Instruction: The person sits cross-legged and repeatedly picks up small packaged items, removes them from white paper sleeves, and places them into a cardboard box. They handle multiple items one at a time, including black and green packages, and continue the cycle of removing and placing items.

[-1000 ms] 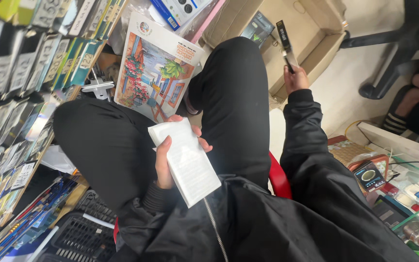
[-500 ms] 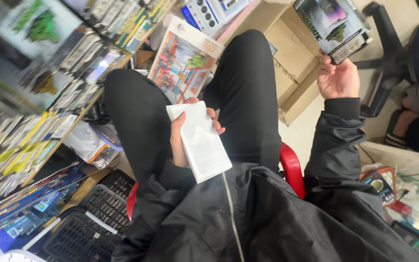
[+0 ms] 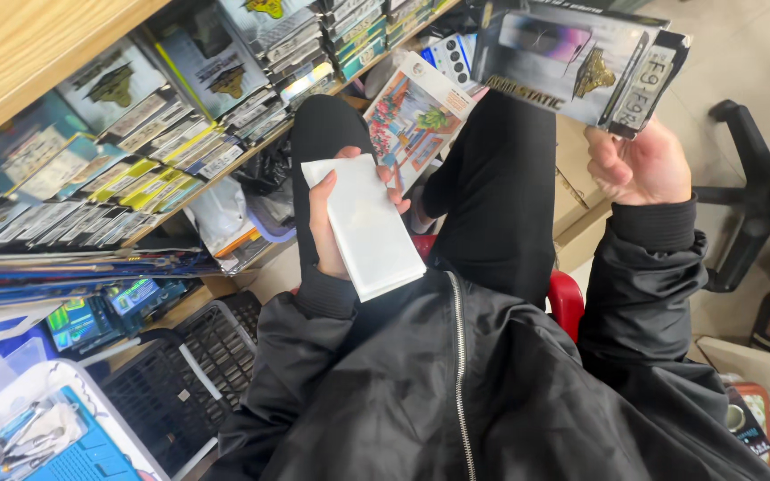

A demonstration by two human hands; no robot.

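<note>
My left hand (image 3: 330, 223) grips a flat white rectangular packet (image 3: 367, 227) held over my lap, above my black trousers. My right hand (image 3: 639, 165) is raised at the upper right and holds a flat dark packaged item (image 3: 572, 58) with a shiny printed front, its face turned toward me. I sit on a red seat (image 3: 565, 298) and wear a black zipped jacket (image 3: 456, 392).
Shelves at the left carry several rows of flat packaged items (image 3: 144, 169). A colourful printed box (image 3: 416, 120) leans by my knee. A black mesh basket (image 3: 198, 356) and a blue tool tray (image 3: 55, 436) lie at lower left. A chair base (image 3: 750, 196) stands at right.
My right hand has risen and turned the dark package so its face shows. The view has swung left toward the shelves. My left hand keeps the white packet over my lap.
</note>
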